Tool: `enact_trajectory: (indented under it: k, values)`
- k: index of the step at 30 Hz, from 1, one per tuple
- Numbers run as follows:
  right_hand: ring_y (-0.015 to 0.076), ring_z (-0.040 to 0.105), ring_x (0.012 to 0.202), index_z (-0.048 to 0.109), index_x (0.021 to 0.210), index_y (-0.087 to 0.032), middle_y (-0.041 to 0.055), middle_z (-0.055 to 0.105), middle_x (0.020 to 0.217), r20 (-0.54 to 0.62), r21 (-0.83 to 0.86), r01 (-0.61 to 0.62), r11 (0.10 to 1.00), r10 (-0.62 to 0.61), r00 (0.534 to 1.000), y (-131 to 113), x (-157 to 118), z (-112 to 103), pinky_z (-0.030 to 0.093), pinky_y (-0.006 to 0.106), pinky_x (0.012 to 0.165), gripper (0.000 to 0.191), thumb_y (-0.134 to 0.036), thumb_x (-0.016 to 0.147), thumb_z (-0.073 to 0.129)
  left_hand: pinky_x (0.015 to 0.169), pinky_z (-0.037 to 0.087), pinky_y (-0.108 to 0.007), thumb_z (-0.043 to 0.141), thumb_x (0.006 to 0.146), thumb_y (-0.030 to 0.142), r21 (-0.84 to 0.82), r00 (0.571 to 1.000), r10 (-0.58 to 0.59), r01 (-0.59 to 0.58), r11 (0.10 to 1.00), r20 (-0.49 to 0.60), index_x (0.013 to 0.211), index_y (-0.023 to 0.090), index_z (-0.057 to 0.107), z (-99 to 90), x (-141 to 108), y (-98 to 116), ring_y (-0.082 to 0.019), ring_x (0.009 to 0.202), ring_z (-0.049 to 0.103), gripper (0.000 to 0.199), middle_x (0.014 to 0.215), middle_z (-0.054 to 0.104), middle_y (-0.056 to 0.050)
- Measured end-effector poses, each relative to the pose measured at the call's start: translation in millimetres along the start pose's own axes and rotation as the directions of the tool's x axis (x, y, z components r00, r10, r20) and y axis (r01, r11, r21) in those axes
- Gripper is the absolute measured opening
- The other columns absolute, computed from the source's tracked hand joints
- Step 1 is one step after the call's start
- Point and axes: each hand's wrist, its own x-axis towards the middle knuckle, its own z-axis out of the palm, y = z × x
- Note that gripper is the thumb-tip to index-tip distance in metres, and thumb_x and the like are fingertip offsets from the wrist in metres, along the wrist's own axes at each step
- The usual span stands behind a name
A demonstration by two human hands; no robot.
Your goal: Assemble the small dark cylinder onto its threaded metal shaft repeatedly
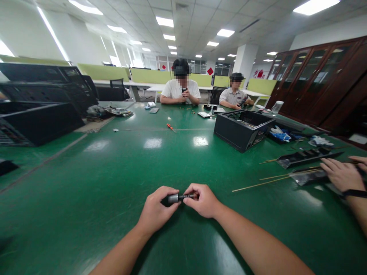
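Black case (40,126) at 10 o'clock, left of the tabletop (137,160) seam; probably set there so its bulk stays off the working side. Loose parts pile (110,111) at 11, by the same seam, likely grouped so bits don't scatter.

Left hand (156,208): grip closed round a black-and-silver cylinder (173,198), thumb on the 6 o'clock side, fingers at 12. Looks like the anchoring side. Screwdriver (171,127) lies at 12, tip towards 5, well apart from both hands.

Cylinder sits between the hands, low centre, axis about 9 to 3, just over the tabletop. Ribbed shaft (187,196) shows at its 3 o'clock end; one piece or two, can't tell. Co-worker (172,91) across at 12.

Right hand (204,200): narrow fingertip grip on the shaft, suits fine control. Fingers hide the far end.

Second co-worker (229,95) at 1. Open case (233,133), also 1, nearer; blocks sight of the tabletop behind it. Gloves, apparently, (280,134) at 2. Thin rods (260,184) at 2 to 3, ends towards 9, so they crowd the right side. Neighbour's hand (342,175) just beyond, limits elbow room.
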Motion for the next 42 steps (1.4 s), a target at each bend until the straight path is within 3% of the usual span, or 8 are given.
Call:
enact_trajectory:
  k: [14, 42]
  values:
    - [0.0078, 0.035, 0.046, 0.067, 0.081, -0.016, -0.0082, 0.042, 0.051, -0.028, -0.031, -0.008, 1.000, 0.007, 1.000, 1.0, 0.3, 1.5, 0.028, 0.021, 0.048, 0.009, -0.023, 0.075, 0.068, 0.081, 0.053, -0.028, 0.072, 0.077, 0.019, 0.034, 0.993, 0.083, -0.081, 0.996, -0.085, 0.098, 0.024, 0.068, -2.7, 2.1, 1.9, -0.016, 0.088, 0.066, 0.022, 0.094, 0.070, -0.001]
    - [0.0087, 0.038, 0.048, 0.065, 0.083, -0.017, -0.0073, 0.044, 0.052, -0.082, -0.012, 0.013, 1.000, -0.014, 0.997, -0.9, -0.2, -0.3, 0.031, 0.021, 0.050, 0.008, -0.022, 0.076, 0.066, 0.080, 0.054, -0.030, 0.072, 0.078, 0.022, 0.031, 0.992, 0.048, -0.044, 0.999, -0.119, 0.098, 0.023, 0.069, -5.0, 2.8, 2.8, -0.017, 0.088, 0.066, 0.020, 0.094, 0.070, -0.003]
